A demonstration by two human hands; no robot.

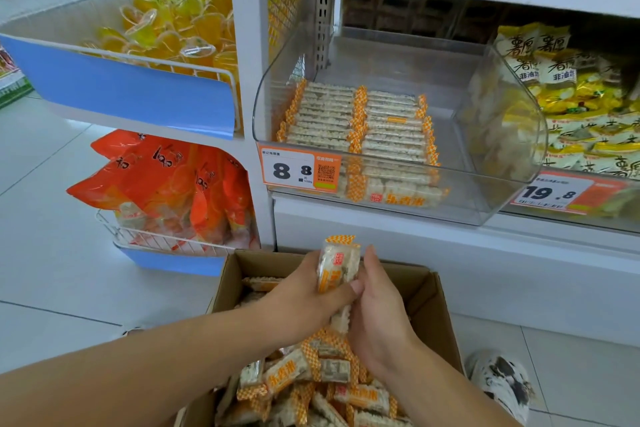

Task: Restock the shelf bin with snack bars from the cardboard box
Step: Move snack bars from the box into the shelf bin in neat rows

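Observation:
A small stack of white snack bars [337, 269] with orange checked ends stands upright between both hands, above the open cardboard box [431, 291]. My left hand [304, 298] wraps the stack from the left, thumb across its front. My right hand [377, 315] presses on it from the right. Several loose bars [311, 385] fill the box below. The clear shelf bin [498, 135] above holds two neat rows of the same bars [356, 121] on its left side; its right part is bare.
A price tag reading 8.8 [299, 170] sits on the bin's front. Yellow snack packs [575, 97] fill the neighbouring bin at right. Wire baskets at left hold yellow jelly cups [173, 28] and orange bags [166, 184]. A patterned shoe [502, 385] rests right of the box.

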